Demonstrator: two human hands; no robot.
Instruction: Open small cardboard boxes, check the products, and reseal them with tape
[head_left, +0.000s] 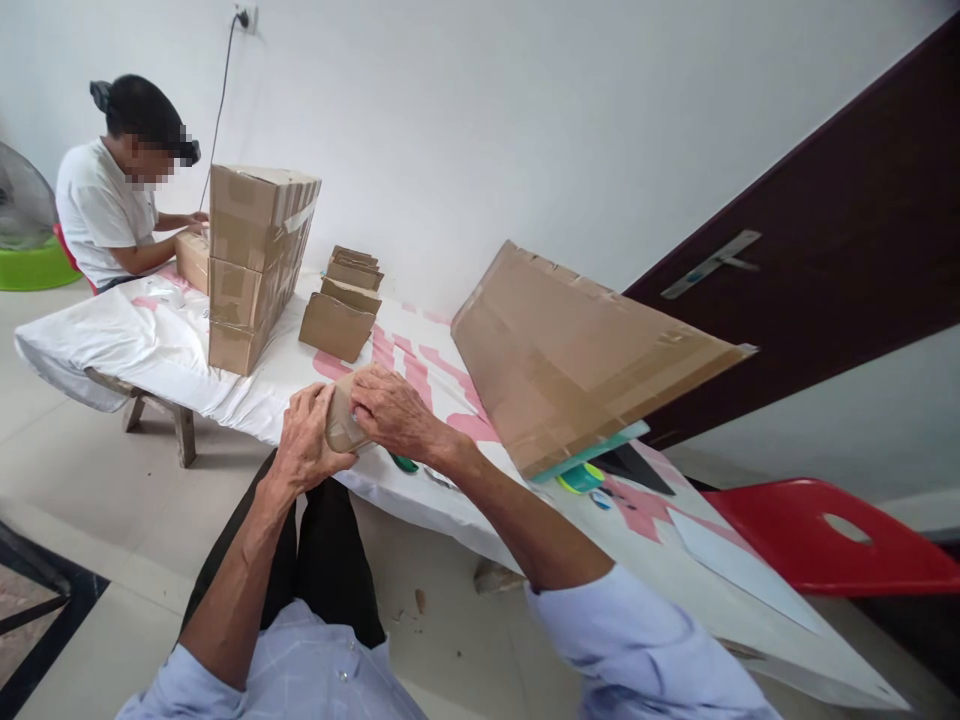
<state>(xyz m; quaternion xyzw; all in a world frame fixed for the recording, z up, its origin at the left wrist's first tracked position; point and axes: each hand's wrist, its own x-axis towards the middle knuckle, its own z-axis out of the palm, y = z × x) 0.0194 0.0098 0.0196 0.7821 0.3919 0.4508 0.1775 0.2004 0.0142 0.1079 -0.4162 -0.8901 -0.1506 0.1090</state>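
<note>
The small cardboard piece [342, 418] was located between the 2 hands, at the near edge of the table [420, 508]. The left hand [304, 440] gripped its left side, thumb below; the right hand [396, 412] lay against its right side, fingers curled narrow. Whether these pinched anything could not be determined. Both hands were equally near. Long axis: obscured. Material: tan, smooth, matte board. Beyond, 3 taped oblong boxes [238, 225] stood stacked, edges square.

Left hand [309, 440] lies near right hand [397, 412], whose fingers [366, 388] curl.
</note>
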